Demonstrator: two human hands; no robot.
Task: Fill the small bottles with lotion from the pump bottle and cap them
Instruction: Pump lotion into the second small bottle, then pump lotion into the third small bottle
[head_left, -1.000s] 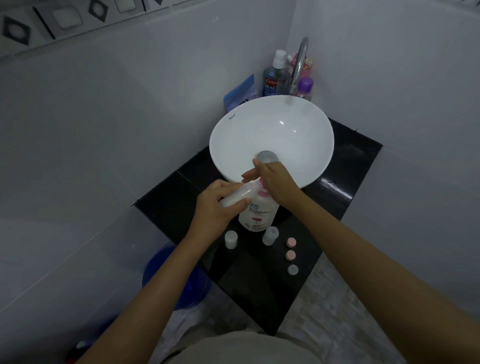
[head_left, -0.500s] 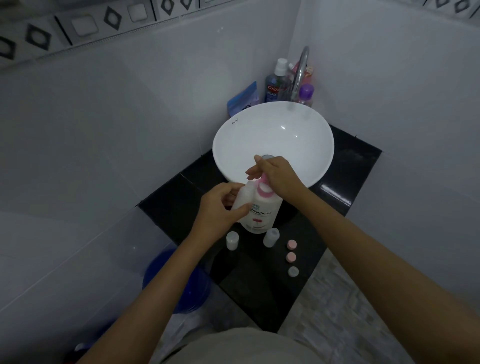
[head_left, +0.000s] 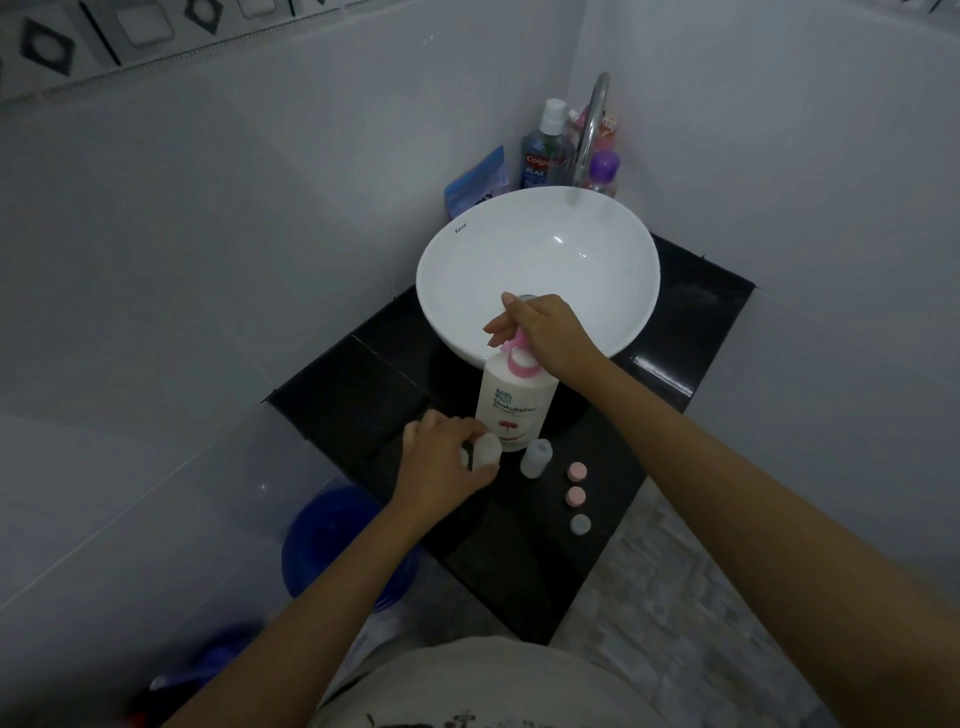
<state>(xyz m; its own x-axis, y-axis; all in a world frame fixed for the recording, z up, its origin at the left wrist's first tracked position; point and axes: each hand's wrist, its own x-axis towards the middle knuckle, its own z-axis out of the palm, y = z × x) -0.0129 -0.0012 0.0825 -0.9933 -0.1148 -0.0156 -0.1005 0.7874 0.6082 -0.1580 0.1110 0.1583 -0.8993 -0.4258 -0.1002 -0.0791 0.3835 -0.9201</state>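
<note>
The left hand grips a small bottle at the pump bottle's seven o'clock; the right hand covers the pink pump head. She should set it down upright, clear of the second small bottle, caps at four o'clock. A glossy black counter carries a white basin, in a tiled corner.

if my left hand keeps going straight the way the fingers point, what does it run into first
Most likely the small bottle standing just beyond the one your left hand holds. The fingers point right, along the counter. Depth is hard to judge; the pump bottle's base is also close.
</note>
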